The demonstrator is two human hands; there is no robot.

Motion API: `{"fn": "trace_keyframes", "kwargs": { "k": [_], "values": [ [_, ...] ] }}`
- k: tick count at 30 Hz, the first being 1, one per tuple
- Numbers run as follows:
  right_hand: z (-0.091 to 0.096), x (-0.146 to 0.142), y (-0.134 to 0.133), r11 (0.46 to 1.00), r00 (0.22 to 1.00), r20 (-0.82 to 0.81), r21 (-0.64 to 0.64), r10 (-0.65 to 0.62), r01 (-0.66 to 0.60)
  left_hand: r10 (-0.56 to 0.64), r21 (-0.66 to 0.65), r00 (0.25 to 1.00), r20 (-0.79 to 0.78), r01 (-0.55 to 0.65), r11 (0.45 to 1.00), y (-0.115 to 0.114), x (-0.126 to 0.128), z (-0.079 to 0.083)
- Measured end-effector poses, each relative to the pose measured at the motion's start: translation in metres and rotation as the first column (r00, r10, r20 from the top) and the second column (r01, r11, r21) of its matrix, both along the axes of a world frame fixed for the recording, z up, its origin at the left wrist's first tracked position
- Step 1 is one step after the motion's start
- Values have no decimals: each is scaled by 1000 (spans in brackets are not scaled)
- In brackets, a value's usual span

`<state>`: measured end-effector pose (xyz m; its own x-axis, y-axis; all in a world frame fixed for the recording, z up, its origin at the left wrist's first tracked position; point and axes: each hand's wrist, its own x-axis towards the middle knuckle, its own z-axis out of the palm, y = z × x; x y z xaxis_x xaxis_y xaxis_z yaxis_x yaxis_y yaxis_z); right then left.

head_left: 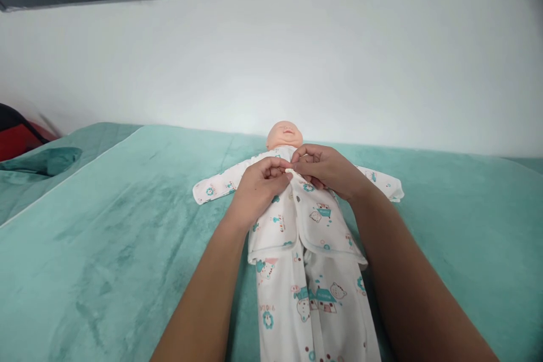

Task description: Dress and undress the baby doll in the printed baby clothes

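Note:
A baby doll [285,134] lies on its back, its bald head toward the wall. It wears a white printed jacket [275,223] with sleeves spread to both sides, and matching trousers [282,305]. Both hands meet at the upper front opening of the jacket, below the doll's neck. My left hand [262,185] pinches the edge of the jacket front between thumb and fingers. My right hand [324,169] is closed on the other side of the same edge, thumb and index finger together. Lower down, the two front flaps hang apart. The fingers hide the spot being pinched.
A teal plush cover [127,237] spreads under the doll. Behind it stands a white wall [212,68] with a dark band along the top. At the far left are a red and black object [19,136] and a bunched fold of teal cloth [46,161].

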<state>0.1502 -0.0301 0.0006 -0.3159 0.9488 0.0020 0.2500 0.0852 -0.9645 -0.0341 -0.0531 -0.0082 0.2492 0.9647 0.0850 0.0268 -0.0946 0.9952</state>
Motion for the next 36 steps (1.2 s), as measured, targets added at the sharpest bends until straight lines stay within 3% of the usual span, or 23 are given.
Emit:
{"fn": "trace_keyframes", "kwargs": {
  "k": [5, 9, 13, 17, 26, 33, 36],
  "values": [
    [1, -2, -1, 1000, 1000, -10, -3, 18, -18, 136, 92, 987, -83, -128, 987, -2, 10, 0],
    [2, 0, -2, 999, 1000, 19, 40, 20, -21, 282, 232, 943, -174, -239, 943, -1, 17, -4],
    [5, 0, -3, 998, 996, 77, 33, 48, -50, 340, 338, 916, -214, -257, 905, 0, 19, -8],
    [8, -5, -6, 998, 985, 169, 68, -8, -4, 345, 377, 906, -247, -238, 895, 1, 18, -8],
    [9, -14, -8, 989, 970, 205, 95, -127, 110, 319, 325, 929, -188, -248, 913, 1, 13, -6],
    [4, -19, -5, 963, 951, 176, 130, -255, 234, 175, 79, 984, 19, -176, 981, 4, 6, -8],
    [7, -21, -10, 959, 954, 137, 129, -268, 251, 114, 30, 993, 24, -115, 993, 3, -2, -2]
  ]
}}
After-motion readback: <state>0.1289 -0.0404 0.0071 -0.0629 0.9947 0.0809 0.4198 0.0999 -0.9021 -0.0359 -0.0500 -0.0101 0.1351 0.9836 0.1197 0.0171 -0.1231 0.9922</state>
